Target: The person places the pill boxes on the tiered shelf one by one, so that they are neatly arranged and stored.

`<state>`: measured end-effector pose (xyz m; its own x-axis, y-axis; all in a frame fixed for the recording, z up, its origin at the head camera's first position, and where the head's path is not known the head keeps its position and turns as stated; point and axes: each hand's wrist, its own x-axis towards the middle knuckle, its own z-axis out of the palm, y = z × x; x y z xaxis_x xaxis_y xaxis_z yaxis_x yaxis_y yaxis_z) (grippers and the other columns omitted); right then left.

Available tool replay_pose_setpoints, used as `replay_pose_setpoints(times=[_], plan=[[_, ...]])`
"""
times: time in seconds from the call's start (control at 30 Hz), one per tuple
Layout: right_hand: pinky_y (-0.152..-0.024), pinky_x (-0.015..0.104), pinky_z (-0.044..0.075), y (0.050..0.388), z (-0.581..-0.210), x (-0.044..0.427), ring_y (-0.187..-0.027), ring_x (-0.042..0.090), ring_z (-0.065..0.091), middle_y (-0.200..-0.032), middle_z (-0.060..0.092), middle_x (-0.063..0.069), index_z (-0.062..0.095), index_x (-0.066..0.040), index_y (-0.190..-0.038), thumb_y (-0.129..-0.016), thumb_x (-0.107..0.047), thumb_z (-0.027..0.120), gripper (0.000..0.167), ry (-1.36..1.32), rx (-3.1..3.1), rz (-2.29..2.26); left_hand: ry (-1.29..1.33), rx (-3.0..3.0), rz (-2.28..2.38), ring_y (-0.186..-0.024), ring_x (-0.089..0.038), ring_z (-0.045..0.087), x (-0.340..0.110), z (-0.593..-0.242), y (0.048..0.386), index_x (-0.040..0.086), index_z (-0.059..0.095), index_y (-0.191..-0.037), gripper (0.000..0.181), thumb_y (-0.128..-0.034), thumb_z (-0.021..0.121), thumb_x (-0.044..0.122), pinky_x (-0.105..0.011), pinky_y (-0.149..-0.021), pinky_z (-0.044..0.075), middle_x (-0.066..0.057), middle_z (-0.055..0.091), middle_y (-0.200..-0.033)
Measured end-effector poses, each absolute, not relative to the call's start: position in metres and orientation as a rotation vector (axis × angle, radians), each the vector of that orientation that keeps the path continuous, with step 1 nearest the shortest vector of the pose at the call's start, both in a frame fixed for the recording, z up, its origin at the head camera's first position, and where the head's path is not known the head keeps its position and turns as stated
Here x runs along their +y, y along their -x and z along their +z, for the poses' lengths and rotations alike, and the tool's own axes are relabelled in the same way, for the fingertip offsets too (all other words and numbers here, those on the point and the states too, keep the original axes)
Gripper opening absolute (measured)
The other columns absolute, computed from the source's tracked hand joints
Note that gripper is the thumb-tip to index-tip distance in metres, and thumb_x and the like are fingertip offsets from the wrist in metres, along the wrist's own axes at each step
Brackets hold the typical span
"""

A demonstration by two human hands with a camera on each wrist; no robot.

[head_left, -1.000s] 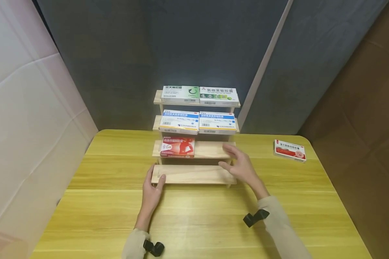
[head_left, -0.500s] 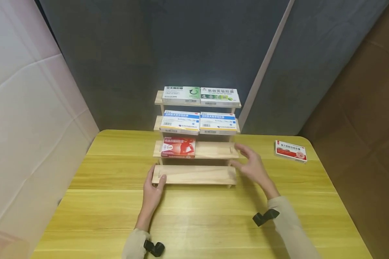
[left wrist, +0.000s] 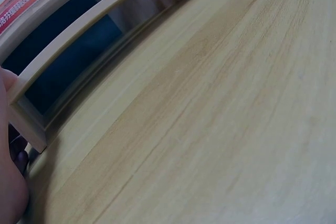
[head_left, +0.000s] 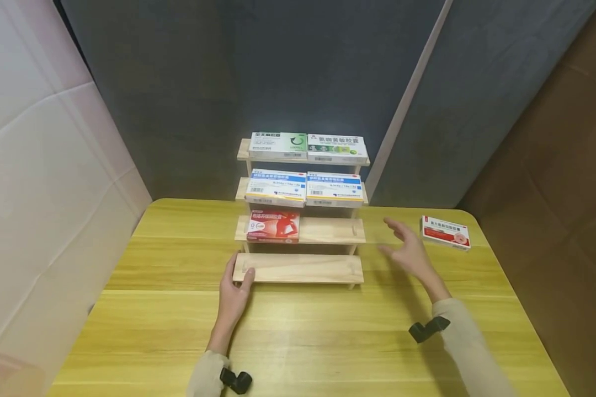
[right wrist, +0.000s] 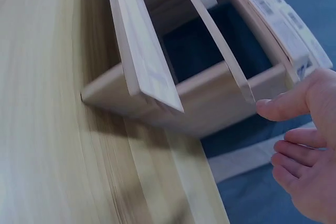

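Note:
A wooden four-step display rack [head_left: 298,268] stands on the table. My left hand [head_left: 233,295] grips the left end of its lowest shelf, thumb on top; the fingers on the far side are partly hidden. On the second shelf from the bottom, a red medicine box [head_left: 273,227] lies at the left, with bare wood to its right. My right hand [head_left: 413,255] hovers right of the rack, fingers apart and holding nothing. Beyond it, a white and red medicine box [head_left: 445,232] lies flat on the table. The right wrist view shows the open right hand [right wrist: 310,156] near the shelf ends.
Two blue and white boxes [head_left: 334,189] fill the third shelf. On the top shelf lie a green and white box [head_left: 278,146] and a white box with a green band [head_left: 336,148]. A grey curtain [head_left: 298,66] hangs behind the yellow wooden table [head_left: 298,342].
My right hand has left the right end of the rack and moved right, towards the white and red box. My left hand has kept its hold on the bottom shelf.

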<state>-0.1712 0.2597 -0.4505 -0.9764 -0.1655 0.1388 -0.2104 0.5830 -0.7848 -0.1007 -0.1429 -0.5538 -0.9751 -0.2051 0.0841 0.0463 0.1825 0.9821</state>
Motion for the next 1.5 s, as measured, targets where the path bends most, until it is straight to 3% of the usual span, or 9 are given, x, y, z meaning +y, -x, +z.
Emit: replay_pose_setpoints(times=[0.67, 0.87, 0.93, 1.0, 1.1, 1.17, 1.3, 1.37, 1.5], plan=[[-0.115, 0.067, 0.035, 0.181, -0.456, 0.336, -0.139, 0.054, 0.039, -0.152, 0.042, 0.034, 0.041, 0.010, -0.147, -0.090, -0.005, 0.071, 0.067, -0.167, -2.765, 1.304, -0.145, -2.249, -1.889, -0.152, -0.038, 0.029, -0.141, -0.555, 0.098, 0.004, 0.026, -0.159, 0.066, -0.1028, 0.059, 0.015, -0.054, -0.128, 0.022, -0.019, 0.032, -0.164], [-0.111, 0.068, 0.038, 0.186, -0.455, 0.348, -0.139, 0.056, 0.040, -0.154, 0.040, 0.033, 0.039, 0.005, -0.151, -0.091, -0.011, 0.069, 0.069, -0.067, -2.803, 1.317, -0.152, -2.261, -1.880, -0.152, -0.038, 0.028, -0.143, -0.554, 0.099, 0.005, 0.026, -0.160, 0.067, -0.1027, 0.059, 0.015, -0.053, -0.128, 0.021, -0.019, 0.031, -0.164], [-0.107, 0.060, 0.045, 0.189, -0.456, 0.352, -0.137, 0.054, 0.043, -0.154, 0.040, 0.033, 0.040, 0.004, -0.151, -0.091, -0.013, 0.069, 0.069, -0.027, -2.823, 1.287, -0.155, -2.264, -1.875, -0.153, -0.037, 0.027, -0.143, -0.554, 0.099, 0.005, 0.026, -0.159, 0.066, -0.1027, 0.059, 0.016, -0.053, -0.128, 0.021, -0.018, 0.031, -0.164], [-0.100, 0.042, 0.050, 0.191, -0.457, 0.357, -0.134, 0.053, 0.047, -0.151, 0.042, 0.035, 0.041, 0.005, -0.150, -0.091, -0.013, 0.069, 0.068, 0.003, -2.826, 1.264, -0.156, -2.265, -1.876, -0.153, -0.037, 0.028, -0.144, -0.554, 0.099, 0.005, 0.026, -0.160, 0.066, -0.1030, 0.059, 0.016, -0.053, -0.128, 0.021, -0.018, 0.031, -0.164], [-0.085, 0.016, 0.043, 0.194, -0.458, 0.363, -0.131, 0.051, 0.051, -0.149, 0.043, 0.037, 0.042, 0.007, -0.149, -0.090, -0.012, 0.070, 0.068, 0.029, -2.817, 1.274, -0.163, -2.262, -1.884, -0.153, -0.038, 0.027, -0.144, -0.554, 0.099, 0.005, 0.025, -0.160, 0.066, -0.1034, 0.058, 0.016, -0.053, -0.128, 0.021, -0.018, 0.030, -0.164], [-0.081, 0.011, 0.039, 0.196, -0.459, 0.367, -0.131, 0.051, 0.050, -0.149, 0.043, 0.038, 0.041, 0.008, -0.149, -0.090, -0.011, 0.071, 0.068, 0.045, -2.816, 1.284, -0.169, -2.262, -1.893, -0.153, -0.038, 0.027, -0.143, -0.553, 0.099, 0.005, 0.024, -0.160, 0.066, -0.1036, 0.057, 0.015, -0.052, -0.128, 0.022, -0.019, 0.030, -0.165], [-0.096, 0.032, 0.048, 0.199, -0.463, 0.375, -0.133, 0.052, 0.047, -0.148, 0.041, 0.040, 0.039, 0.011, -0.148, -0.089, -0.009, 0.071, 0.070, 0.066, -2.830, 1.272, -0.187, -2.271, -1.912, -0.152, -0.040, 0.027, -0.139, -0.536, 0.093, 0.000, 0.025, -0.158, 0.065, -0.1033, 0.057, 0.012, -0.053, -0.127, 0.022, -0.022, 0.030, -0.164], [-0.100, 0.042, 0.047, 0.201, -0.465, 0.378, -0.134, 0.052, 0.046, -0.148, 0.041, 0.041, 0.038, 0.013, -0.148, -0.089, -0.008, 0.070, 0.071, 0.073, -2.840, 1.260, -0.187, -2.280, -1.909, -0.151, -0.044, 0.026, -0.137, -0.526, 0.091, -0.004, 0.024, -0.158, 0.065, -0.1028, 0.056, 0.009, -0.056, -0.126, 0.022, -0.026, 0.029, -0.163], [-0.101, 0.040, 0.047, 0.205, -0.469, 0.384, -0.136, 0.054, 0.043, -0.148, 0.041, 0.041, 0.037, 0.014, -0.148, -0.088, -0.007, 0.070, 0.071, 0.096, -2.862, 1.252, -0.192, -2.290, -1.895, -0.151, -0.044, 0.026, -0.135, -0.515, 0.087, -0.005, 0.025, -0.157, 0.064, -0.1025, 0.056, 0.009, -0.056, -0.127, 0.020, -0.027, 0.029, -0.162]])
